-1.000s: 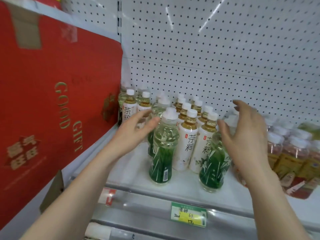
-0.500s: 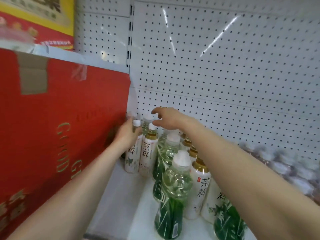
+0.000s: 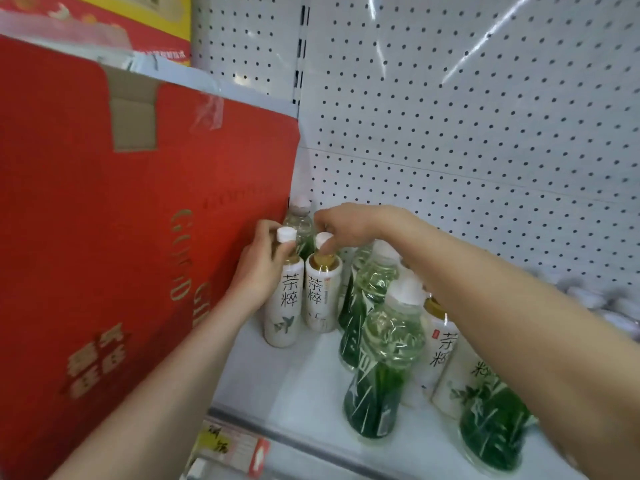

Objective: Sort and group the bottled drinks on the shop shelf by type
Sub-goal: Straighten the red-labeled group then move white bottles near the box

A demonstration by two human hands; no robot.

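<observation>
1. At the back left corner of the shelf [image 3: 294, 382], two white tea bottles [image 3: 282, 301] stand side by side.
2. Left hand [image 3: 258, 268] wraps one; right hand [image 3: 343, 225] pinches the other's top.
3. Right arm [image 3: 485, 289] hangs over the green bottles [image 3: 381, 358]; a bump could tip them.

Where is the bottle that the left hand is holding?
Head view, left side: the white tea bottle stands gripped by the left hand, between the red gift box and a matching bottle.

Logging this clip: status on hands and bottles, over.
Left hand grips left tea bottle. Right hand pinches cap of neighbouring tea bottle. Red gift box close beside left hand; green bottles crowd right.
</observation>
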